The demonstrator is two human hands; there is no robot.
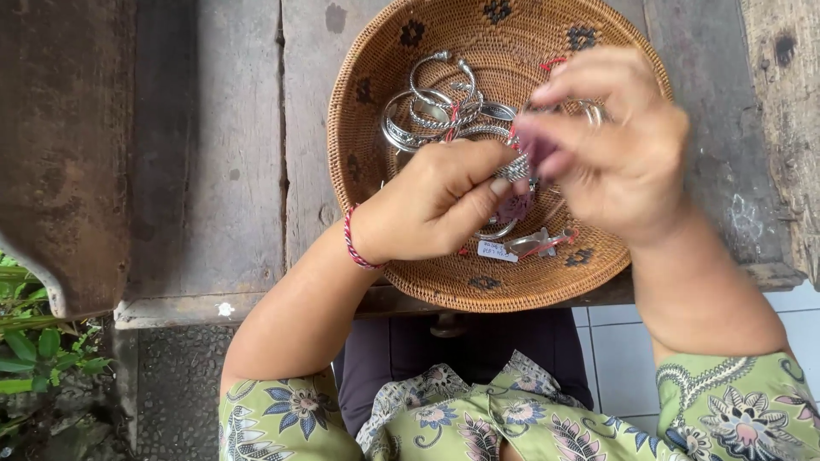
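Observation:
A round woven basket sits on a weathered wooden table and holds several silver bracelets with small tags. Above it, my left hand, with a red cord band on the wrist, pinches a silver ring between thumb and fingers. My right hand is blurred and wears rings; its fingers are closed on a small purple cloth pressed against the silver ring. More silver pieces and a white tag lie in the basket under my hands, partly hidden.
The wooden table is made of rough planks with gaps; its front edge runs just below the basket. Green plants grow at the lower left. White floor tiles show at the lower right beside my lap.

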